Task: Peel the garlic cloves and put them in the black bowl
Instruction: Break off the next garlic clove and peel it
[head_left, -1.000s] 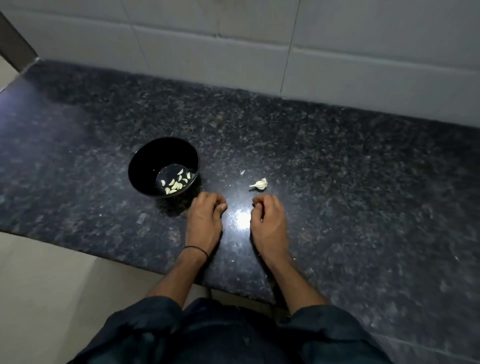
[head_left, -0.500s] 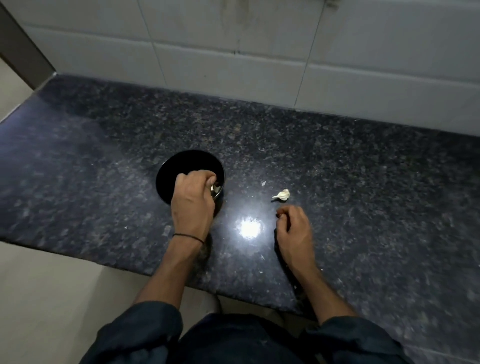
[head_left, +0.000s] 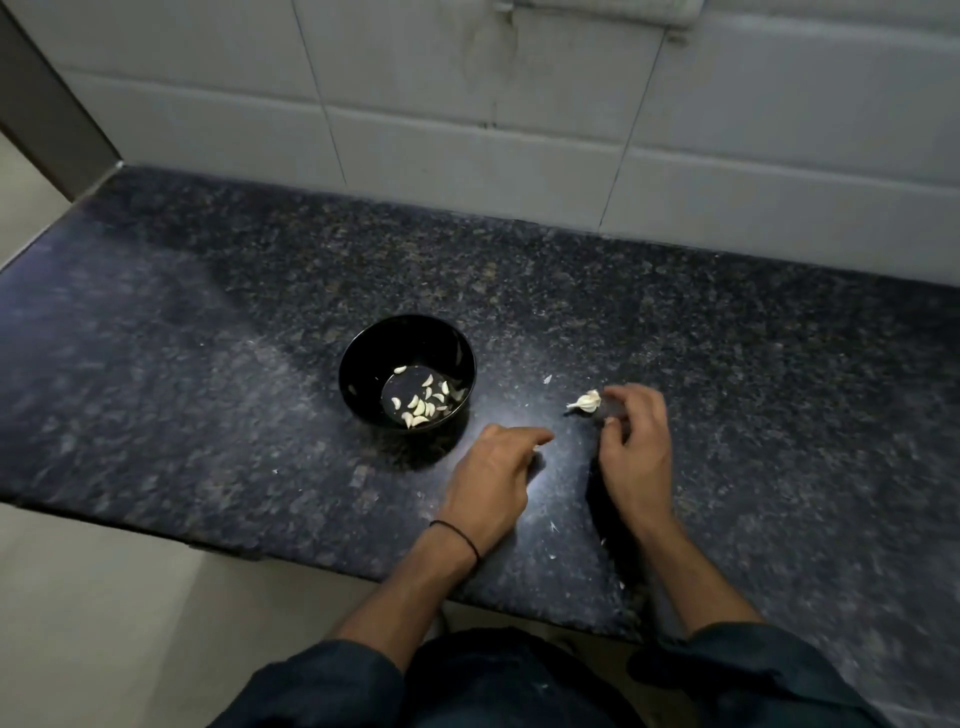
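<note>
The garlic piece (head_left: 587, 401) lies right of centre on the worktop (head_left: 208, 415), at the right hand's (head_left: 631, 447) blurred, curled fingers; grip unclear. The left hand (head_left: 491, 467) rests loose, holding nothing, beside the black bowl (head_left: 363, 353). Best pinch the garlic's body firmly before splitting the skin.

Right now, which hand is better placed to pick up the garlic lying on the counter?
The right hand. Its fingers, blurred, are right beside the garlic, while the left hand rests on the counter nearer the black bowl, farther from the garlic.
</note>
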